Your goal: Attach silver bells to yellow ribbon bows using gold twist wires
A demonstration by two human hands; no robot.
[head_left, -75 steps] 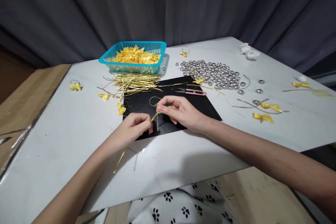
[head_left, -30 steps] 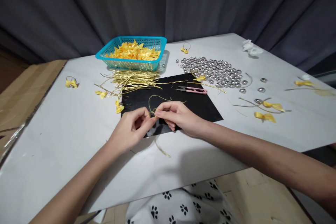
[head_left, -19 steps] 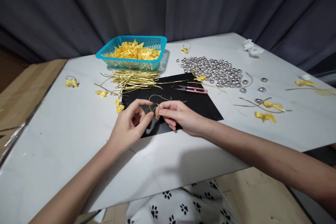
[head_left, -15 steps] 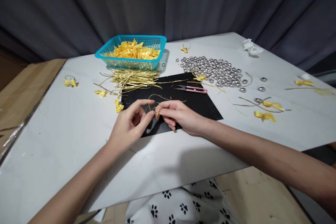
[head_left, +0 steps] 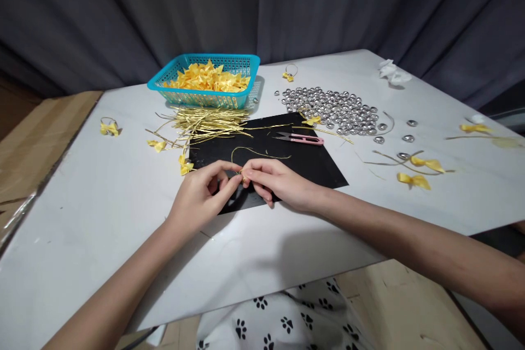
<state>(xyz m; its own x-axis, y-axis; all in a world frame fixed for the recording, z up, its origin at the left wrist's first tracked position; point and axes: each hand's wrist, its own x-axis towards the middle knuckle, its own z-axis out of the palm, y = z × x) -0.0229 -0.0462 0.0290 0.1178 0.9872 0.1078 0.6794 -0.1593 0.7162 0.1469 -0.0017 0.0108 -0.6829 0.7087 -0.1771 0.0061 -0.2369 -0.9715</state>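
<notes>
A thin gold cord [head_left: 256,152] curls up from between my hands, its free end lying over the black mat [head_left: 311,167]. My left hand [head_left: 205,188] pinches the cord near the mat's front edge, thumb and index finger almost meeting. Against those fingertips, my right hand [head_left: 279,180] grips the same cord between thumb and curled fingers. The spot where the cord crosses is mostly hidden by the fingertips. Beyond my hands lie pink-handled thread snips [head_left: 301,139], blades pointing left. A yellow ribbon bow [head_left: 185,165] sits just left of the mat.
A blue basket [head_left: 205,99] full of yellow bows stands at the back. Before it lies a bundle of gold cords [head_left: 209,121]. Silver beads [head_left: 332,109] are heaped behind the mat, with loose bows [head_left: 414,181] to the right. White crumpled tissue [head_left: 394,73] lies far right.
My left index finger has come down to meet the right fingertips. The small cord loop that stood between the hands is now mostly covered by the fingers.
</notes>
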